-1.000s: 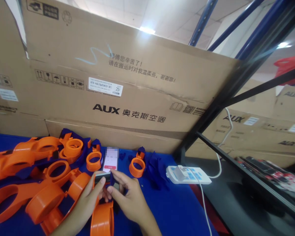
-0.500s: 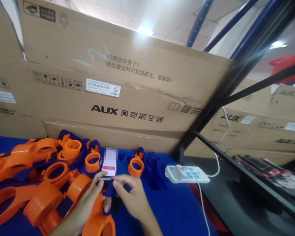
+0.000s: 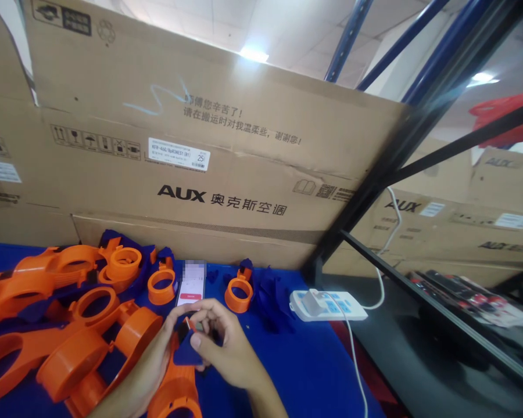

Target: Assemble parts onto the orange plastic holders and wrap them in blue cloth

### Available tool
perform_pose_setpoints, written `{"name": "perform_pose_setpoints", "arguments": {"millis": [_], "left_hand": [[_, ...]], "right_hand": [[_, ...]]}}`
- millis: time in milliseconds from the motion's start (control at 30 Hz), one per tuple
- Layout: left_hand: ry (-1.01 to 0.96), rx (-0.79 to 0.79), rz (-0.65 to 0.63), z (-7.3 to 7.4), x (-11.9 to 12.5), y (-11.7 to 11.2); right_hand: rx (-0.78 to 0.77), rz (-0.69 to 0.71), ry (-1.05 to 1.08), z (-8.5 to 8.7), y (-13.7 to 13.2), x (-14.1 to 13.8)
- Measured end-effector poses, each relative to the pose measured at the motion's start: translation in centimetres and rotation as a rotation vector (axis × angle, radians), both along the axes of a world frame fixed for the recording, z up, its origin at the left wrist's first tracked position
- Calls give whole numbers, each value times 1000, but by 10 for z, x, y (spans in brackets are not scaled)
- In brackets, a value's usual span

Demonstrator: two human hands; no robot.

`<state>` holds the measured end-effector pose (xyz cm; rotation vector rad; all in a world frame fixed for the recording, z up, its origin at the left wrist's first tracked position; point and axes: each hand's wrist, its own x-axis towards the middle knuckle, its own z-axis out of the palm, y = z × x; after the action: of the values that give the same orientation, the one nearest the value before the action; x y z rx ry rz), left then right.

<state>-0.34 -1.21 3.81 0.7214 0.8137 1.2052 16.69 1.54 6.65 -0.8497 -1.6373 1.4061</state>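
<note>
Orange dispenser (image 3: 176, 380) is held over blue table (image 3: 305, 371), ring end nearest. Upper end is gripped by L hand (image 3: 160, 348), fingers curled round, partly hidden. Blue flap (image 3: 186, 352) there is pinched betw. thumb & fingers of R hand (image 3: 229, 345). Orange pcs (image 3: 72, 360) are piled to L; phone (image 3: 190, 295) is seen just beyond; AUX carton (image 3: 226, 174) behind.

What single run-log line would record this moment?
left hand: holding orange tape dispenser | right hand: thumb on blue piece | beyond hands: smartphone | right side: power strip

2 ceiling lights (image 3: 254, 54) glare white overhead; fine detail looks soft, and pixelation covers the upper phone screen (image 3: 192, 287).
</note>
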Motion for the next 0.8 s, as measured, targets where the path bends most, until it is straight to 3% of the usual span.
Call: {"name": "perform_pose_setpoints", "arguments": {"millis": [200,800], "left_hand": [[110,139,-51,0,-2,4],[177,300,-148,4,-9,6]], "right_hand": [[84,-148,-24,-6,6,1],[15,-11,127,-10,3,-6]]}}
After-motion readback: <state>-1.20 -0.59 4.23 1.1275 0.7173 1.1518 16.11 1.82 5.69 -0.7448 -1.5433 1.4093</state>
